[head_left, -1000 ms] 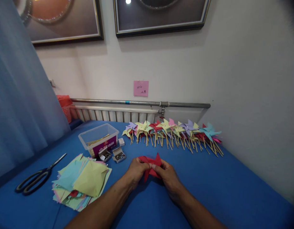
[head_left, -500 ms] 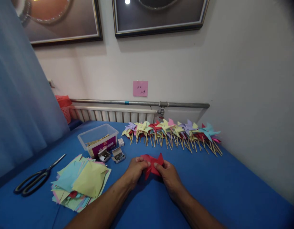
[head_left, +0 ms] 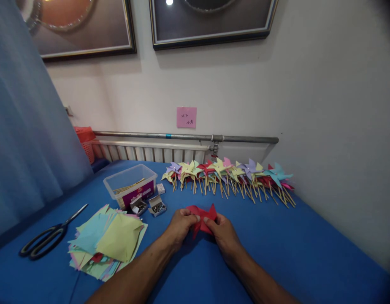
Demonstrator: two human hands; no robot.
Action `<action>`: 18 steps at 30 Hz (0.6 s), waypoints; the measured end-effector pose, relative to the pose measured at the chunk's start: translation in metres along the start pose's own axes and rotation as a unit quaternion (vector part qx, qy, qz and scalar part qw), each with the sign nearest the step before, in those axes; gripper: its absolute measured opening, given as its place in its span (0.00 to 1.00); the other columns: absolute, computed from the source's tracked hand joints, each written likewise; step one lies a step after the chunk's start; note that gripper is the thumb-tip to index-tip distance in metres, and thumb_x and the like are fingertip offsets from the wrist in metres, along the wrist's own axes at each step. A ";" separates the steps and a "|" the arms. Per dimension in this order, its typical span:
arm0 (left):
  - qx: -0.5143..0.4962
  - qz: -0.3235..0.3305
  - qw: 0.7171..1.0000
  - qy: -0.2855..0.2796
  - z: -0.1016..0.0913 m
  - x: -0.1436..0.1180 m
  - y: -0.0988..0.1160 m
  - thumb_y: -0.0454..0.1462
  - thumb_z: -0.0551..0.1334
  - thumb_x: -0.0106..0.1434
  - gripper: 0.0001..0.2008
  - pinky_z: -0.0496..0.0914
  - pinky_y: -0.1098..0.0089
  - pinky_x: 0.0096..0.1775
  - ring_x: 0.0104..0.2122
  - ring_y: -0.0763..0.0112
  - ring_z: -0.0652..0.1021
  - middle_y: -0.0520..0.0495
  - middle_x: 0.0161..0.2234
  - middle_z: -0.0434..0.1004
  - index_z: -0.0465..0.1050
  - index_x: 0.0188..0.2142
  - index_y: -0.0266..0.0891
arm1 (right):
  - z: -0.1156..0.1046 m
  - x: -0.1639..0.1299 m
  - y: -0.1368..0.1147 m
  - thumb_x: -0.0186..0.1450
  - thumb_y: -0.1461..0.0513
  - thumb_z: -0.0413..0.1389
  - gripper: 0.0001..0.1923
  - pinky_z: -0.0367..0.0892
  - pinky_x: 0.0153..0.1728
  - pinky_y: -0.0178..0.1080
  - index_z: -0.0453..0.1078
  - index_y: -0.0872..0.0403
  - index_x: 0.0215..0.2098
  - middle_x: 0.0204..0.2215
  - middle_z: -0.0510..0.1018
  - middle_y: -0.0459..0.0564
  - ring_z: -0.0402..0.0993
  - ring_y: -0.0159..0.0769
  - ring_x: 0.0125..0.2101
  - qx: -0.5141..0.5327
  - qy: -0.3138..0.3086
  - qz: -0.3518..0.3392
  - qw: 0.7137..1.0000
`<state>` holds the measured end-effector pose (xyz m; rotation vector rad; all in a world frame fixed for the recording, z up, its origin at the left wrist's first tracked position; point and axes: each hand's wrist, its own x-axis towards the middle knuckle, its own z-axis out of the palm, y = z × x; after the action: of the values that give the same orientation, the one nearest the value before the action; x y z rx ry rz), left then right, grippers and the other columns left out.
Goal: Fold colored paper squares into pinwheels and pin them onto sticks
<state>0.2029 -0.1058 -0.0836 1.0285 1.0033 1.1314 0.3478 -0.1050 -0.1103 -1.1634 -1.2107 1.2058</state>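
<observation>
A red paper pinwheel [head_left: 201, 223], its blades folded toward the middle, is held just above the blue table cover. My left hand [head_left: 181, 226] pinches its left side, thumb on top. On the other side my right hand [head_left: 225, 231] grips it, the thumb pressing near the centre and the fingers underneath. No stick shows on this pinwheel. Beyond my hands lie two small open boxes of metal pins, one box [head_left: 157, 206] nearer my left hand and the other box [head_left: 138, 207] beside a clear plastic tub [head_left: 130, 179] with thin wooden sticks inside.
Finished pinwheels on sticks [head_left: 226, 173] lie in a row along the back. At left are a stack of coloured paper sheets [head_left: 109, 242] and black-handled scissors [head_left: 52, 234]. A small white box [head_left: 160, 188] stands by the tub. A radiator [head_left: 150, 151] and pipe run along the wall.
</observation>
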 end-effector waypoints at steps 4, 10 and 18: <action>-0.003 0.004 1.000 -0.017 -0.001 0.000 -0.001 0.37 0.63 0.43 0.07 0.54 0.74 0.21 0.16 0.80 0.60 0.54 0.15 0.63 0.66 0.17 0.36 | 0.000 0.001 0.001 0.55 0.54 0.60 0.15 0.67 0.31 0.37 0.76 0.57 0.35 0.28 0.81 0.50 0.73 0.38 0.28 0.002 -0.021 0.000 1.000; -0.006 0.019 0.999 -0.029 0.000 0.001 -0.002 0.36 0.64 0.43 0.06 0.57 0.75 0.23 0.18 0.79 0.64 0.52 0.18 0.68 0.71 0.22 0.34 | 0.000 0.002 0.003 0.55 0.52 0.60 0.15 0.65 0.29 0.36 0.75 0.56 0.32 0.27 0.80 0.50 0.72 0.37 0.27 -0.038 -0.028 -0.020 0.999; 0.008 0.008 1.000 -0.003 0.000 0.001 -0.002 0.37 0.64 0.41 0.07 0.57 0.75 0.22 0.17 0.79 0.64 0.52 0.16 0.68 0.70 0.19 0.34 | -0.001 0.003 0.007 0.54 0.49 0.61 0.20 0.67 0.31 0.38 0.76 0.57 0.34 0.27 0.80 0.50 0.73 0.38 0.28 -0.033 -0.032 -0.020 0.999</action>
<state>0.2037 -0.1047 -0.0852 1.0537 1.0015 1.1341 0.3487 -0.1022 -0.1170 -1.1503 -1.3248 1.1889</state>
